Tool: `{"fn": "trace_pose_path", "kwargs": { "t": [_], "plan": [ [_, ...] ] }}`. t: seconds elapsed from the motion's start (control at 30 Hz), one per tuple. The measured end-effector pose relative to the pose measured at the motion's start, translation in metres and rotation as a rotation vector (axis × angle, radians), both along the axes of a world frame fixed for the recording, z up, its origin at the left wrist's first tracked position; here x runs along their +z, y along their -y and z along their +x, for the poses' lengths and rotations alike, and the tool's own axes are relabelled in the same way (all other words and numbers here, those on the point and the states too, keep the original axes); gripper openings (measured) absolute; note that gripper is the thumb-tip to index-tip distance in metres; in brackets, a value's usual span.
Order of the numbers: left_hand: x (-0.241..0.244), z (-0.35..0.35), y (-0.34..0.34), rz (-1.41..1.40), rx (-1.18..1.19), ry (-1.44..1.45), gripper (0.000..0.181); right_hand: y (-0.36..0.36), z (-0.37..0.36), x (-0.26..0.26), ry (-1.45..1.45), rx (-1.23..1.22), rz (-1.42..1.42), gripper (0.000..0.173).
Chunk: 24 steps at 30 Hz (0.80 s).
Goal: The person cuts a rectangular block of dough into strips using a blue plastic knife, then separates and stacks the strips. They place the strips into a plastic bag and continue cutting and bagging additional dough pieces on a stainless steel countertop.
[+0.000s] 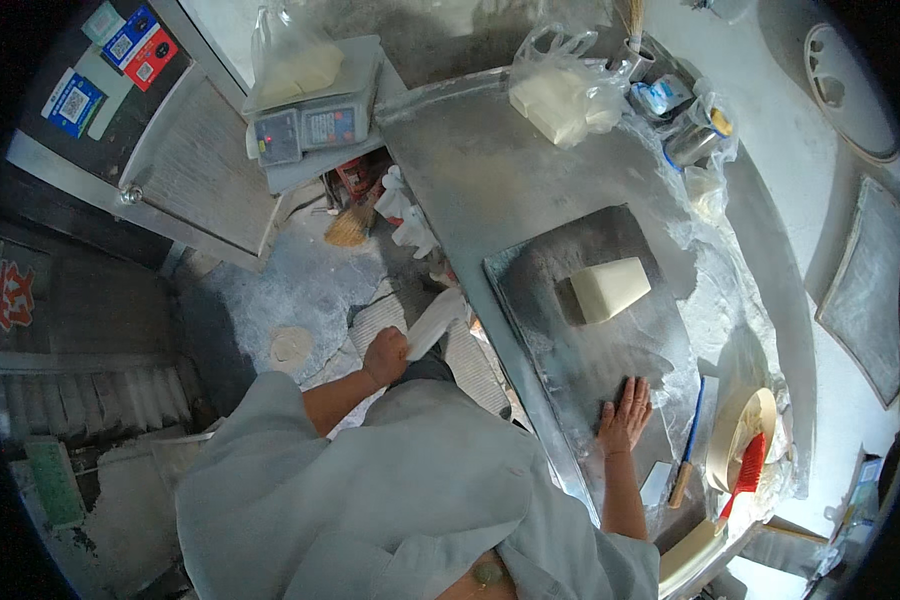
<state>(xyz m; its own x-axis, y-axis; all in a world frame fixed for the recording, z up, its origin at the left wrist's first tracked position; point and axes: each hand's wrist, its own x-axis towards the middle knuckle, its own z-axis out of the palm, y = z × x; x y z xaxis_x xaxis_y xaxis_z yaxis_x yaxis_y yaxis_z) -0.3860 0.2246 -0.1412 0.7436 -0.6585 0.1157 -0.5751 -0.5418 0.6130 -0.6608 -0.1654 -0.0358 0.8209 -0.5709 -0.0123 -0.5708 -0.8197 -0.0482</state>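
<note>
My left hand (386, 357) is closed on a whitish, flat, translucent thing (436, 324), which looks like a plastic bag, held beyond the table's edge above the floor. On the dark work board (540, 300) my right hand (627, 420) lies flat, palm down, fingers spread. A pale, smooth block of dough (611, 290) rests on the same board, apart from both hands. Near my right forearm lie a white scraper (656, 483) and a long knife with a wooden handle (680, 484).
Flour (727, 300) covers the table's right side, with a round container (720, 450) and a red-handled brush (750, 465). Bagged pale blocks (555, 101) and a metal cup (634, 61) stand at the back. A scale (334, 124) is at upper left; a broom (349, 225) lies below.
</note>
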Motion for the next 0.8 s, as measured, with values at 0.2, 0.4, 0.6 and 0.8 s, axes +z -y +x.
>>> {"fn": "trace_pose_path", "kwargs": {
  "t": [0.2,0.4,0.6,0.8],
  "plan": [
    [0.002,0.002,-0.002,0.072,0.151,-0.296,0.019,-0.012,0.015,-0.006,0.196,0.052,0.06,0.065],
    [0.009,0.007,-0.009,0.049,0.16,-0.222,0.02,-0.032,0.026,-0.002,0.13,0.015,0.07,0.066],
    [0.006,0.003,-0.012,0.121,0.084,0.129,0.02,-0.03,0.027,0.002,0.096,-0.013,0.07,0.068],
    [0.028,0.007,-0.013,0.308,-0.069,-0.168,0.039,-0.033,0.025,-0.001,0.121,0.004,0.017,0.064]
  ]
}}
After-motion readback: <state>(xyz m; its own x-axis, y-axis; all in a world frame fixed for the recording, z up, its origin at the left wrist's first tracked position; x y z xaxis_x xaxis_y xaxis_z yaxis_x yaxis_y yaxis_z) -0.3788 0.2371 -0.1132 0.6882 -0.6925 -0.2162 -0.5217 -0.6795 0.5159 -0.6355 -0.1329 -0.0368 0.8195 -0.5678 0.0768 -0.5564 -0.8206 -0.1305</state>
